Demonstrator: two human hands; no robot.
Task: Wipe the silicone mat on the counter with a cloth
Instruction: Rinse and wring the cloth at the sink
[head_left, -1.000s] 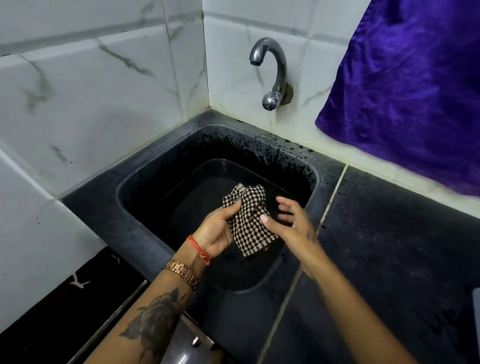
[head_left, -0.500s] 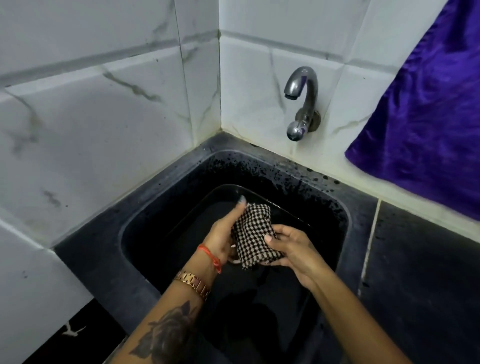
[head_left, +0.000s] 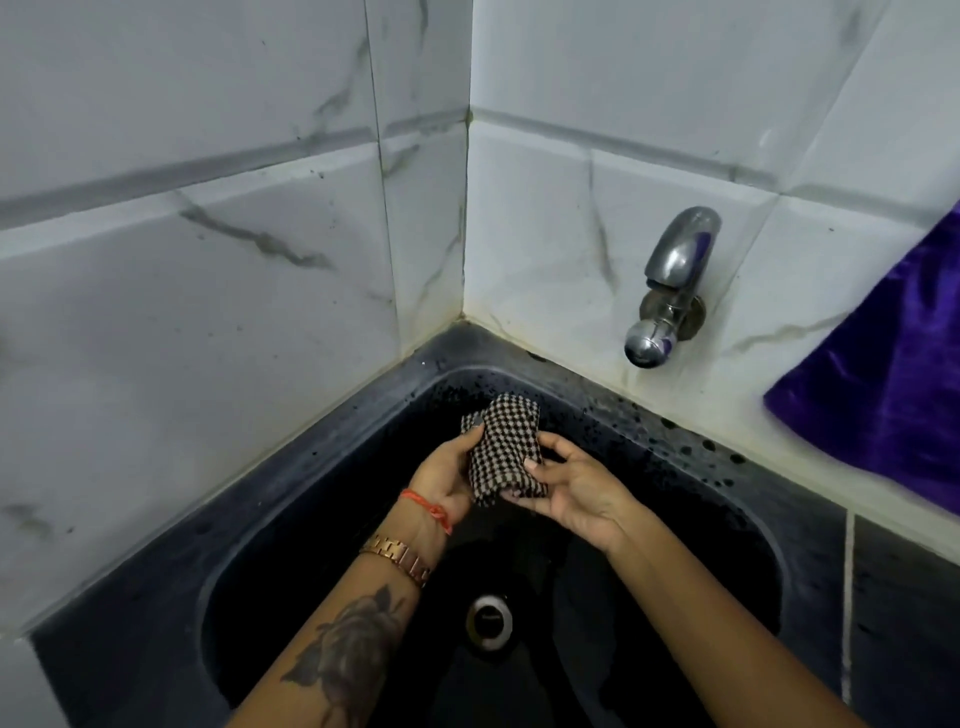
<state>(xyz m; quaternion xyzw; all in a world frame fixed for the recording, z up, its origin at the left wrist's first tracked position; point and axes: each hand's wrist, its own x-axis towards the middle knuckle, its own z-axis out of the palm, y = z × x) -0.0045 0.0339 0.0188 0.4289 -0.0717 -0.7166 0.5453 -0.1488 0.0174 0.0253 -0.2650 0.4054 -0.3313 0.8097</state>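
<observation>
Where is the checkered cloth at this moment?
In the head view, the checkered cloth is held between the left hand and right hand, above the black sink, left of and below the tap.

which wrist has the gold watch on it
The left wrist: its gold link watch sits below a red thread. The right wrist is bare. Both the left hand and right hand hold the checked cloth.

No legible text, labels, brands or nos. anywhere.
</observation>
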